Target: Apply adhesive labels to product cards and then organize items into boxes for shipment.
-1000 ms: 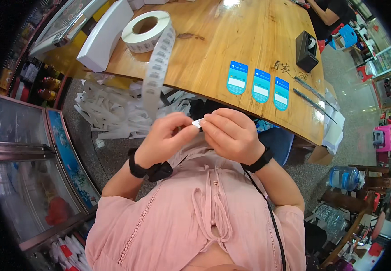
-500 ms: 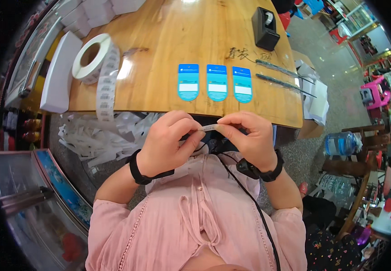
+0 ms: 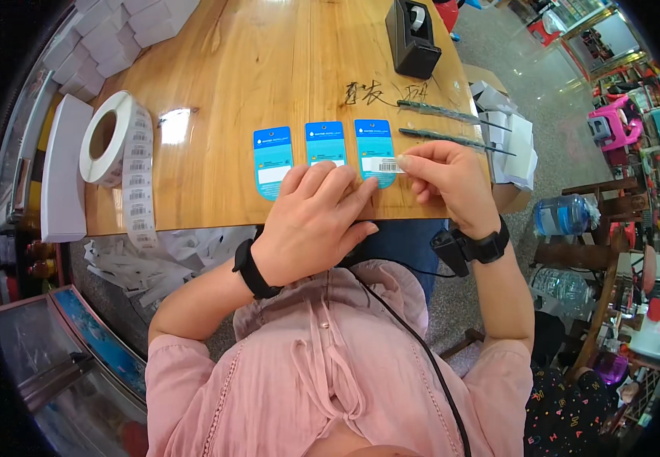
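Observation:
Three blue hang tags lie in a row along the table's near edge: a left tag (image 3: pixel 272 145), a middle tag (image 3: pixel 325 137) and a right tag (image 3: pixel 373 145). A small white barcode sticker (image 3: pixel 382 165) sits over the white box of the right tag. My right hand (image 3: pixel 452 183) pinches the sticker's right end between thumb and forefinger. My left hand (image 3: pixel 315 209) rests palm down, fingers apart, over the lower part of the middle tag, with its fingertips at the right tag's lower left edge.
On the left, a roll of barcode labels (image 3: pixel 104 139) trails its strip over the table edge, beside a long white box (image 3: pixel 65 167). Stacked white boxes (image 3: pixel 101 46) stand behind. A black tape dispenser (image 3: pixel 414 42) and two wrapped thin dark rods (image 3: pixel 452 139) lie right.
Both hands have moved forward from in front of the table onto the tags. The sticker, held between both hands before, is now at the right tag, and my left hand has let go.

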Available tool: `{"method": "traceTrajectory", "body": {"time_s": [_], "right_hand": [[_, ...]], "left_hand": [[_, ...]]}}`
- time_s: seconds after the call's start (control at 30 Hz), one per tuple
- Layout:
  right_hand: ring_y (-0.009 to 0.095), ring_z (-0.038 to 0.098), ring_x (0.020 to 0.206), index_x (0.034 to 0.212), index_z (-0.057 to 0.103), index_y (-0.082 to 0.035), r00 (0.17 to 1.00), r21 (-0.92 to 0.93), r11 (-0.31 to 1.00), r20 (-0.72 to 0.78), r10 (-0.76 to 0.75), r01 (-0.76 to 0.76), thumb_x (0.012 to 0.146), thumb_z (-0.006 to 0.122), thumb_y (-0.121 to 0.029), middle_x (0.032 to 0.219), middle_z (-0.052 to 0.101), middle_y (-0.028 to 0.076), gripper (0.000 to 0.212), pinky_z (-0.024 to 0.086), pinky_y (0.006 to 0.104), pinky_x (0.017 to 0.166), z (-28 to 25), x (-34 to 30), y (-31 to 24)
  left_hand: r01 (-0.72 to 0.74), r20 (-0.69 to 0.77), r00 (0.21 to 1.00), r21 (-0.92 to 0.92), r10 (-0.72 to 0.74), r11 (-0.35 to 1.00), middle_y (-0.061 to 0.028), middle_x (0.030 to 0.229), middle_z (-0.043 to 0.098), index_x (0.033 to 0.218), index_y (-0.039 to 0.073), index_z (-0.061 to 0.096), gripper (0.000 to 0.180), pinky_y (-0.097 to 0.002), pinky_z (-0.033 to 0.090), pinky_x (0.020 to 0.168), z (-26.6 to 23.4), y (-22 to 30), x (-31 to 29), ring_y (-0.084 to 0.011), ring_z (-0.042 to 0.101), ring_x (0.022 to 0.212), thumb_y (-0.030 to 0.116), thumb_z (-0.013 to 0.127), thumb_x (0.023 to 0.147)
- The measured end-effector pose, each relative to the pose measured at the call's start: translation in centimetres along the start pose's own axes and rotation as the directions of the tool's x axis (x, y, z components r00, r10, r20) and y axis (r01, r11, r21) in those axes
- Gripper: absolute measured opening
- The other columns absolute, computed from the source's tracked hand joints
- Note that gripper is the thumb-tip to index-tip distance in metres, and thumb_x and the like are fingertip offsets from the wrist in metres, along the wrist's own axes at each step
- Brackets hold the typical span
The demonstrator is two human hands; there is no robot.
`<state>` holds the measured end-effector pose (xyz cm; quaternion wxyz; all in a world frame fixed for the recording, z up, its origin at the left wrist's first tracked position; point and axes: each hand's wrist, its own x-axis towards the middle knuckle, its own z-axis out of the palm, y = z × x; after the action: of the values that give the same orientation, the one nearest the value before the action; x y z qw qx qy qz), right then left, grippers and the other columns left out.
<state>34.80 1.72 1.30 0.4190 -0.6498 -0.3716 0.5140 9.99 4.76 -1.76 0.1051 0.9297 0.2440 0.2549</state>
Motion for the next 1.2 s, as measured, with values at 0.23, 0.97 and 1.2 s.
{"method": "traceTrajectory", "body": {"time_s": [0.23, 0.97, 1.2], "right_hand": [[0.005, 0.063, 0.060, 0.103, 0.076, 0.003, 0.997, -0.068, 0.997, 0.075, 0.036, -0.030, 0.096, 0.081, -0.018, 0.080, 0.072, 0.002, 0.023, 0.052, 0.0189, 0.052, 0.3, 1.6, -1.0], [0.005, 0.064, 0.059, 0.101, 0.076, 0.003, 0.994, -0.126, 0.988, 0.054, 0.093, -0.086, 0.096, 0.080, -0.018, 0.080, 0.073, 0.003, 0.022, 0.051, 0.0192, 0.052, 0.4, 2.0, -1.1], [0.006, 0.064, 0.059, 0.101, 0.077, 0.003, 0.995, -0.137, 0.987, 0.040, 0.090, -0.083, 0.096, 0.080, -0.018, 0.079, 0.073, 0.003, 0.021, 0.051, 0.0194, 0.052, 0.7, 1.8, -0.9]], "left_hand": [[-0.002, -0.026, 1.000, 0.002, 0.002, 1.000, -0.0057, 0.122, 0.057, 0.132, 0.010, 0.069, 0.057, -0.0441, 0.042, 0.103, 0.2, -0.3, 0.1, -0.0268, 0.055, 0.120, 0.034, 0.083, 0.082], [0.016, -0.027, 1.000, 0.003, -0.015, 1.000, -0.0042, 0.121, 0.057, 0.131, 0.011, 0.067, 0.056, -0.0438, 0.042, 0.106, 0.3, -0.5, 0.2, -0.0247, 0.055, 0.121, 0.034, 0.083, 0.083], [0.013, -0.033, 0.999, 0.010, -0.013, 1.000, -0.0044, 0.120, 0.057, 0.130, 0.010, 0.067, 0.055, -0.0432, 0.042, 0.104, 0.3, -0.4, 0.1, -0.0252, 0.055, 0.120, 0.034, 0.083, 0.082]]}}
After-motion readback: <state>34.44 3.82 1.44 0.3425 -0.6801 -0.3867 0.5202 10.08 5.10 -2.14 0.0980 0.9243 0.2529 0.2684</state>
